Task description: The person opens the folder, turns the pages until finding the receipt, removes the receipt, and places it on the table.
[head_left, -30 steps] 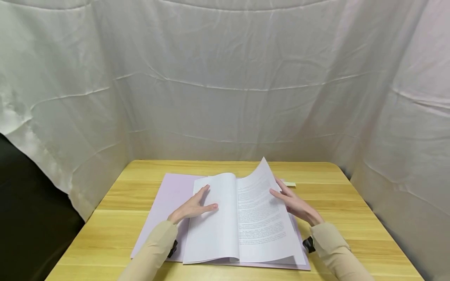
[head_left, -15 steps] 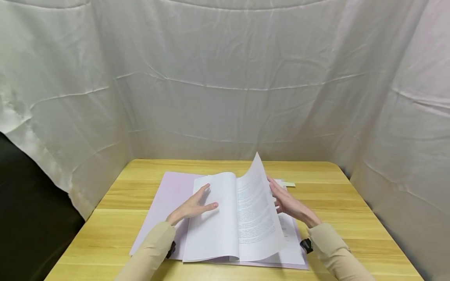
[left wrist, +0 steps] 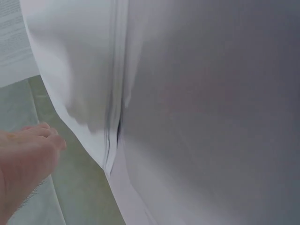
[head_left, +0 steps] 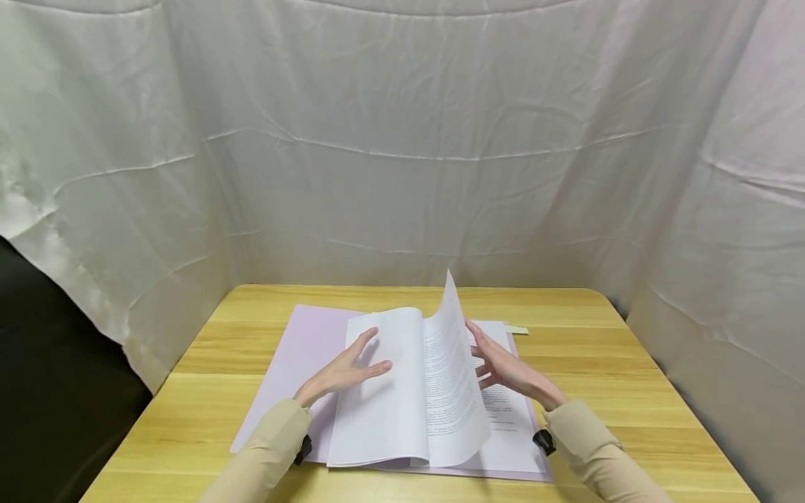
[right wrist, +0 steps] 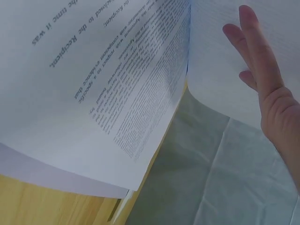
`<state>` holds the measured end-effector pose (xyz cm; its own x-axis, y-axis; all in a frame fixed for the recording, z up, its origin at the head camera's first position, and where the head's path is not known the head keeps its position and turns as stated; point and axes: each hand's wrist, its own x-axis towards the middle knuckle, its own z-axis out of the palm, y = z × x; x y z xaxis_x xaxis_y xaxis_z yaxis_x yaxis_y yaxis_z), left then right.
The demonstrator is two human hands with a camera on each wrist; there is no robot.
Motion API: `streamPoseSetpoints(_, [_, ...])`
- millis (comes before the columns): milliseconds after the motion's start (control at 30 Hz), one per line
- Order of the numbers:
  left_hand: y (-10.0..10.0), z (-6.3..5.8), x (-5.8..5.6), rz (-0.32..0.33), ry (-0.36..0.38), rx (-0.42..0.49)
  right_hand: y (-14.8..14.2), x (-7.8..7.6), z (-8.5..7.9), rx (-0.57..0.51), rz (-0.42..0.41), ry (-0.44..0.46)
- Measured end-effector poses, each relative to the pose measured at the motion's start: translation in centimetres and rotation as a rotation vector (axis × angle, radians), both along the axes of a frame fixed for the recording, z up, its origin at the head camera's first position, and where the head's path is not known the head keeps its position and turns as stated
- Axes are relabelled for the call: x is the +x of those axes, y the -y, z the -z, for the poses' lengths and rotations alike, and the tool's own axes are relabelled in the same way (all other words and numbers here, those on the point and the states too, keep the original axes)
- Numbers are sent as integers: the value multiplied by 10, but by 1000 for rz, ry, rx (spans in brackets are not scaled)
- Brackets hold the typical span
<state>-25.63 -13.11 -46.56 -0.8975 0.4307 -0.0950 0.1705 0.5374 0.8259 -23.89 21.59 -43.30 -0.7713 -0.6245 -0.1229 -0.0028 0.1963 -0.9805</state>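
A document of printed sheets lies open on a lilac folder (head_left: 314, 342). Its turned pages (head_left: 374, 419) curve over to the left, blank side up. Over these pages my left hand (head_left: 344, 369) spreads its thumb and fingers. One sheet (head_left: 448, 391) stands lifted in the middle, bowed, its top corner pointing up. Behind that sheet's right edge is my right hand (head_left: 506, 362), fingers extended against its back. In the right wrist view these fingers (right wrist: 265, 56) lie straight along the blank side. Printed text shows on the page beneath (head_left: 503, 419).
A pale yellow-green tab (head_left: 517, 330) sticks out at the folder's upper right. All this rests on a wooden table (head_left: 629, 391). Pale cloth curtains (head_left: 402, 195) surround its back and sides, and something black (head_left: 50, 391) is at the far left.
My right hand has moved left, swinging the lifted sheet up and leftward and uncovering the printed page beneath. Its thumb no longer lies on the sheet's front. My left hand has hardly moved.
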Motion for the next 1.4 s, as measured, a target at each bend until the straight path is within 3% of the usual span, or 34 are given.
streamPoseSetpoints(233, [-3, -11, 5, 41, 27, 47, 10, 1, -2, 46, 13, -5])
streamPoseSetpoints(533, [-12, -23, 6, 117, 96, 163, 18, -2, 0, 0, -73, 3])
streamPoseSetpoints(700, [-17, -26, 7, 146, 121, 236, 21, -1, 2, 14, -78, 4])
streamPoseSetpoints(1100, [-22, -30, 6, 88, 131, 307, 31, 0, 5, 61, -56, 11])
streamPoseSetpoints(1233, [-23, -32, 6, 14, 133, 353, 36, 1, 6, 89, -57, 8])
streamPoseSetpoints(1400, [-21, -37, 2, -43, 190, 448, 43, 2, 7, 100, -72, -5])
